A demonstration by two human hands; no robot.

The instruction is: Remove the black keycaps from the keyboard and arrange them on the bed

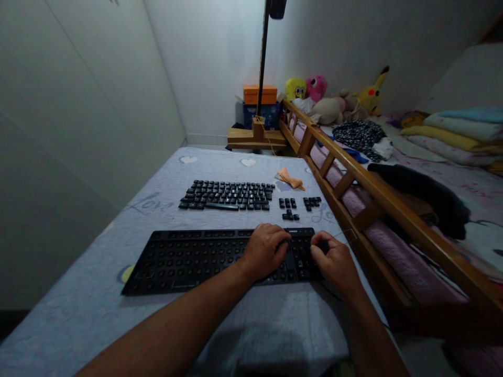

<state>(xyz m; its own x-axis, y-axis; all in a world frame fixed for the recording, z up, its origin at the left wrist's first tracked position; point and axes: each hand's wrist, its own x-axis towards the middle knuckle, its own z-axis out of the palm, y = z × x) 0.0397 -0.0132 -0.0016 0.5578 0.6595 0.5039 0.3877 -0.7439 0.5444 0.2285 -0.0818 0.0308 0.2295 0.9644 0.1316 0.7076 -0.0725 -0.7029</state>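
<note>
A black keyboard (pixel 196 259) lies across the bed sheet, most of its key positions bare of caps. Some keycaps (pixel 304 273) are on its number pad at the right end. My left hand (pixel 267 248) rests over the keyboard right of its middle, fingers curled and thumb near the index finger; whatever sits between them is hidden. At the right end, my right hand (pixel 334 259) pinches a small dark handle with thin wire sticking out to the right, which looks like a keycap puller (pixel 324 245). Behind the keyboard, loose black keycaps (pixel 230 195) lie in keyboard-like rows.
Smaller groups of keycaps (pixel 287 203) lie right of the main rows. An orange cloth bow (pixel 290 178) is farther back. A wooden rail (pixel 353 170) runs along the right side, with bedding and plush toys beyond. A black pole (pixel 262 63) on a wooden base rises at the back.
</note>
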